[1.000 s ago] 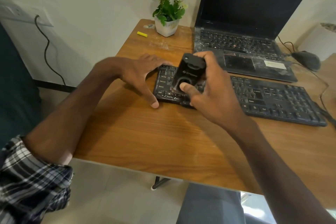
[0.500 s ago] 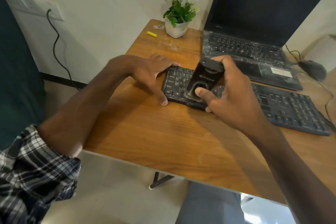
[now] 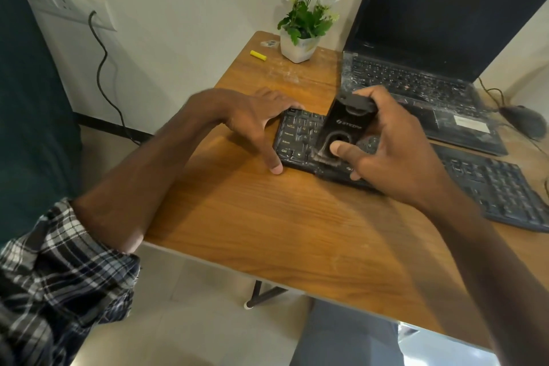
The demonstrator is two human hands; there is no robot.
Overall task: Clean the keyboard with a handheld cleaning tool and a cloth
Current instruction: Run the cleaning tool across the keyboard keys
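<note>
A black keyboard (image 3: pixel 487 184) lies across the wooden desk (image 3: pixel 297 223). My right hand (image 3: pixel 395 151) is closed around a black handheld cleaning tool (image 3: pixel 346 125), with the thumb on its round opening. The tool's lower end presses on the keys near the keyboard's left part. My left hand (image 3: pixel 255 122) rests with spread fingers on the keyboard's left end, thumb tip on the desk at its front corner. No cloth shows.
An open laptop (image 3: pixel 421 80) stands behind the keyboard, a black mouse (image 3: pixel 523 120) to its right. At the desk's far corner sit a white pot of flowers (image 3: pixel 303 24) and a small yellow object (image 3: pixel 258 55). A cable (image 3: pixel 102 68) hangs from a wall socket at left.
The view has shifted, so the desk sits further right in the frame. My right hand and the tool have stayed over the keyboard's left part; my left hand has kept its hold.
</note>
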